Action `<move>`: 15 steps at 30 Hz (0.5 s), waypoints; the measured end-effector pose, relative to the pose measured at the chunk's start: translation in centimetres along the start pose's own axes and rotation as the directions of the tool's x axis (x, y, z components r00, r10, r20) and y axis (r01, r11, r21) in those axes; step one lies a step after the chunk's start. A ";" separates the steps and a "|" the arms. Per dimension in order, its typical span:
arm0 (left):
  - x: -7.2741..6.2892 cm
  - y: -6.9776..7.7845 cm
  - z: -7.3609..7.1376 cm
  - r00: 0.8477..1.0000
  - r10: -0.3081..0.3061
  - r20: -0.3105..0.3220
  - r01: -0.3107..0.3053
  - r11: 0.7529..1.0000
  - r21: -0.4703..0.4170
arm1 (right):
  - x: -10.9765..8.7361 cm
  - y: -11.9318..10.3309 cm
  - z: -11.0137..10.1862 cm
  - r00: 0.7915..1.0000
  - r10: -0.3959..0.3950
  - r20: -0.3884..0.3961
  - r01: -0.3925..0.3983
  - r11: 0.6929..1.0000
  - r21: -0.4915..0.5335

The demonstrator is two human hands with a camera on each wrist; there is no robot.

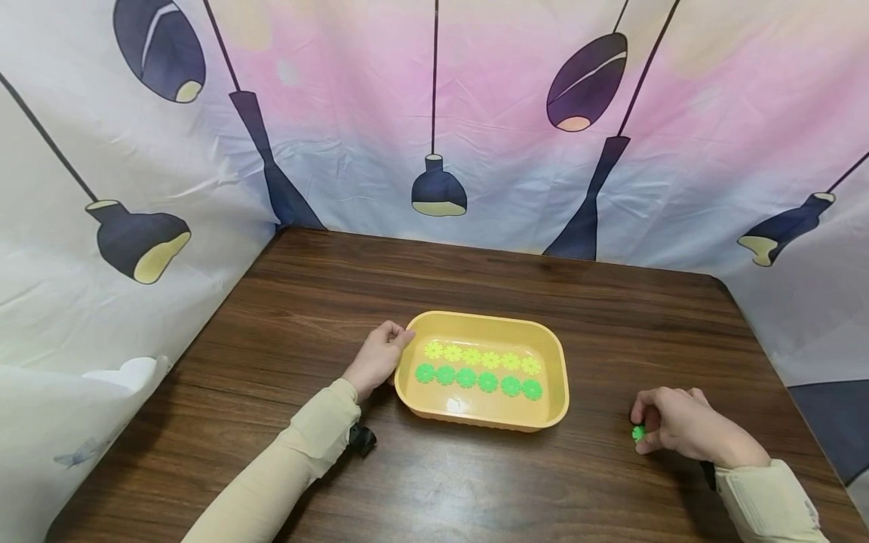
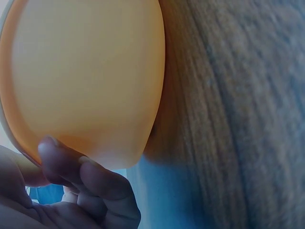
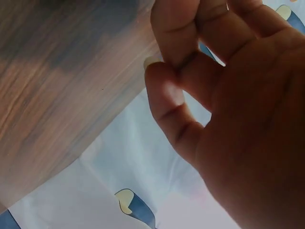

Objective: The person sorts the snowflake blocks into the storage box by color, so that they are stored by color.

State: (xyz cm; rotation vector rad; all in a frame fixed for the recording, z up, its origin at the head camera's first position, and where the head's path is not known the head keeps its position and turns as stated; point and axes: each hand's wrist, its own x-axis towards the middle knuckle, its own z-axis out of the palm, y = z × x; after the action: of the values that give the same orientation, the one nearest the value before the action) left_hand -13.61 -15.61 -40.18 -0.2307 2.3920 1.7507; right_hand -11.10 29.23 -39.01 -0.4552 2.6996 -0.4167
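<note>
A yellow rectangular plastic basin (image 1: 468, 411) with rounded corners stands on the table. Inside it lie a row of yellow flower-shaped pieces (image 1: 471, 357) and, nearer me, a row of green flower-shaped pieces (image 1: 465, 377). My left hand (image 1: 376, 359) holds the basin's left rim; in the left wrist view its curled fingers (image 2: 107, 183) are against the outer wall. Off to the right of the basin, my right hand (image 1: 689, 424) pinches one green flower-shaped piece (image 1: 638, 433) between thumb and forefinger. The right wrist view shows the right hand (image 3: 224, 95) but not that piece.
The dark wooden table (image 1: 326, 286) reaches back to a fabric backdrop (image 1: 366, 113) printed with hanging lamps. More pale fabric (image 1: 68, 317) hangs along the left edge. A small black device (image 1: 363, 439) sits at the left wrist.
</note>
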 end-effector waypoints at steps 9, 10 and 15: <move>-0.1 0.0 0.0 1.000 0.004 -0.008 -0.004 1.000 0.006 | 0.2 -0.1 -0.2 0.999 0.034 -0.014 -0.034 0.998 -0.049; 0.0 0.0 0.0 1.000 0.004 -0.011 -0.004 1.000 0.008 | 0.3 -0.1 -0.2 0.999 0.037 -0.011 -0.038 0.998 -0.045; 0.0 0.0 0.0 1.000 0.001 -0.013 -0.001 1.000 -0.001 | 0.3 -0.1 -0.1 0.999 0.039 -0.010 -0.039 0.998 -0.039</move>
State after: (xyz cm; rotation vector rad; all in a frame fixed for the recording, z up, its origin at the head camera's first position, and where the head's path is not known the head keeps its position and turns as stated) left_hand -13.58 -15.58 -40.14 -0.2414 2.4002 1.7566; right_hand -11.41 29.06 -38.95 -0.4118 2.7249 -0.3570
